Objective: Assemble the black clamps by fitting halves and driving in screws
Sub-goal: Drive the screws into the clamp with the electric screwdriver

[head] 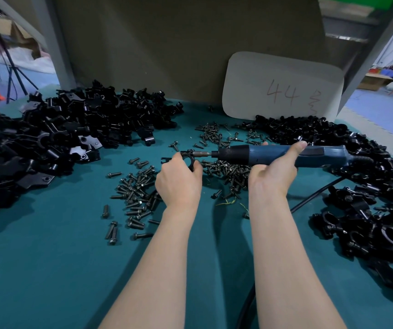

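Two bare hands meet over the middle of a teal-covered table (48, 269). The left hand (179, 184) grips a small black clamp (188, 160), fingers curled round its ring-shaped body, and holds it just above the scattered screws. The right hand (274, 172) is wrapped round the blue body of an electric screwdriver (274, 154), with the thumb laid along its top side. The tool lies roughly level and points left, and its bit (201, 153) touches the upper end of the clamp; the screw head itself is too small to make out.

Dark loose screws (138, 198) are strewn across the table under and between the hands, thickest just below the tool and to the lower left of the left hand. A big heap of black clamp halves (48, 143) fills the left side of the table. Another heap of black clamp parts (357, 186) runs down the right side, some of them closed rings. The screwdriver's black cable (314, 195) trails from the tool's rear across the table toward the near edge. A few yellow wire scraps (228, 201) lie between the forearms. A pale card (283, 86) marked "44" leans against the back panel behind the screws.
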